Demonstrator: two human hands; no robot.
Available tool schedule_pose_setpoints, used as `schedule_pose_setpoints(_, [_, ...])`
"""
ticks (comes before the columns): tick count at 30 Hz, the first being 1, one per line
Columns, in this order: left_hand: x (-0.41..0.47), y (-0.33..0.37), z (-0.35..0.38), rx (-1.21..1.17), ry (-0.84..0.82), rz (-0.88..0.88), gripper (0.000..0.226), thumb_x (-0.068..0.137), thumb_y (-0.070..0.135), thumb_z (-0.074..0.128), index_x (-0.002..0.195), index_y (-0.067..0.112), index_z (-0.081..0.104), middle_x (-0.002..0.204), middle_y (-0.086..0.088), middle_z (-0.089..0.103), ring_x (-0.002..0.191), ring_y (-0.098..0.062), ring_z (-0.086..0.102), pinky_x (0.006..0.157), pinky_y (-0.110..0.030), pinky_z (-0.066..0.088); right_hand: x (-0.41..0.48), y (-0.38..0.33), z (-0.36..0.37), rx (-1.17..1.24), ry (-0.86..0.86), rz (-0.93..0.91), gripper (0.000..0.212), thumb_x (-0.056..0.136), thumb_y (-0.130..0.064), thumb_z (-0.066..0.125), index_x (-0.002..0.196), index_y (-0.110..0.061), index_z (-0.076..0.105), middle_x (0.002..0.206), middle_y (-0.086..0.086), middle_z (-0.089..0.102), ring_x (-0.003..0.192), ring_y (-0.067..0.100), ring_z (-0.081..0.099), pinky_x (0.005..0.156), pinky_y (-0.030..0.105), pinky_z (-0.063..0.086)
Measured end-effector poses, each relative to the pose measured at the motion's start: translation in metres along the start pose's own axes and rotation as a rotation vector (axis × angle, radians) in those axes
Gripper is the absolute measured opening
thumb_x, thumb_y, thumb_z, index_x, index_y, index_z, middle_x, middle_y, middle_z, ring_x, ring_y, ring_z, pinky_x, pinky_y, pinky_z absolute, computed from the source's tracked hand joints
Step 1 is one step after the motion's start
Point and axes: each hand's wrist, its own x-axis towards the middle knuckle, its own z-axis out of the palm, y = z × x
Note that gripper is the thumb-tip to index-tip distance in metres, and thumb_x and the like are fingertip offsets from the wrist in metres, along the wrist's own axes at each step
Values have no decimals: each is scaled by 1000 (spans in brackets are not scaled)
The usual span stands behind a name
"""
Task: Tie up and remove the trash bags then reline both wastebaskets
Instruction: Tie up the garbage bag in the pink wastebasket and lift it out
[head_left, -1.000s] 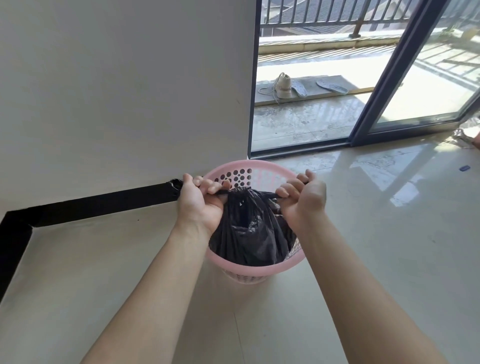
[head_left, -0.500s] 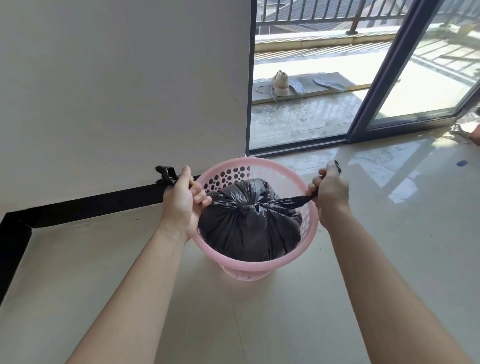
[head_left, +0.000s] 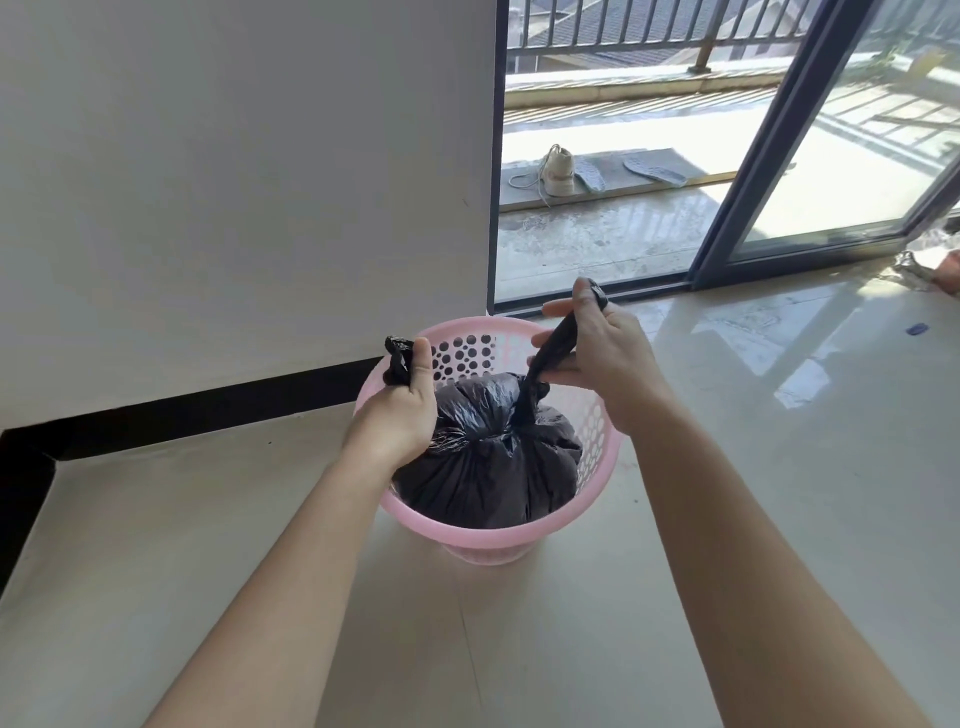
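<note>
You have one pink basket (head_left: 498, 538) in view, standing on the pale floor (head_left: 727, 519) close to the wall (head_left: 234, 182). One black bag (head_left: 493, 467) sits inside it, bulging and gathered at the top into a cinched neck. Two twisted tails come off that neck, one to each side.

Your left hand (head_left: 402, 410) is closed in a fist round the left tail (head_left: 397, 358), over the basket's left rim, and the tail's end sticks out above your thumb. Your right hand (head_left: 597, 358) grips the right tail (head_left: 558, 343) above the far side of the basket. Its thumb and lower fingers are clamped on the plastic. The tail runs taut from the neck up through the hand, and its end shows past the top. One finger of that hand points out straight to the left. Both bare forearms reach in from the bottom edge.

Beyond the dark door frame (head_left: 753, 156), out on the balcony, you can count one shoe (head_left: 558, 174) with loose laces and two insoles (head_left: 654, 171), all lying on one board (head_left: 613, 158). One small blue scrap (head_left: 917, 328) lies on the floor well to the right of the basket.
</note>
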Motion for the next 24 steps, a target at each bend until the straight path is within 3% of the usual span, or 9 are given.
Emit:
schedule_pose_setpoints(2, [-1,4,-3,134,50,-9,93,90,75,2,140,13,49,140,-13,56,128,-32,53,103,-38,40,0,1,5,51,-25,5,49,104,-46,39,107,-6,66,99,27,71,93,37,72,71,44,63])
schedule_pose_setpoints(4, [3,7,-6,72,32,-42,98,88,77,-1,128,10,58,123,-17,66,105,-36,68,86,-38,50,0,3,9,58,-30,-9,49,104,-47,41,105,-6,67,103,30,68,95,38,72,73,44,63])
schedule_pose_setpoints(6, [2,12,-9,-306,-82,-137,93,86,81,7,107,8,62,93,-15,74,73,-36,74,62,-35,57,1,7,12,83,-34,-14,49,103,-46,42,102,-5,68,104,31,68,96,38,72,74,44,63])
schedule_pose_setpoints(9, [-3,13,-6,-766,-309,-57,69,86,73,38,104,11,63,95,-12,76,82,-33,74,76,-41,60,1,8,15,179,-39,3,46,101,-43,51,103,1,66,98,28,70,95,37,73,81,43,62])
schedule_pose_setpoints(12, [-3,1,7,-818,-285,84,35,76,34,80,96,7,72,94,-6,76,87,-22,71,82,-32,56,1,12,14,263,-135,-5,54,85,-41,76,114,3,64,109,22,72,103,29,72,94,39,57])
schedule_pose_setpoints(15, [3,-13,20,-671,-134,99,15,76,5,82,88,7,73,85,-3,77,79,-15,72,73,-26,57,4,17,9,204,-159,-23,68,74,-22,88,131,-3,55,111,11,74,108,19,70,100,33,52])
schedule_pose_setpoints(19, [7,-18,27,-731,-39,87,6,86,10,75,83,10,71,74,3,70,69,-12,63,63,-22,53,7,33,7,-19,-48,-39,63,80,-3,79,138,-3,53,125,9,67,117,21,64,104,35,50])
schedule_pose_setpoints(21, [7,-17,27,-740,28,94,8,87,14,74,81,12,70,71,6,68,64,-7,61,60,-21,50,6,38,9,-248,48,-70,49,90,-21,71,135,-8,58,125,5,66,119,18,60,105,34,47])
schedule_pose_setpoints(24, [3,-13,25,-778,61,145,6,89,15,72,90,9,72,78,9,71,70,1,65,63,-14,48,-1,37,10,-389,92,-9,48,103,-48,38,115,-10,65,93,0,60,102,19,56,92,29,40])
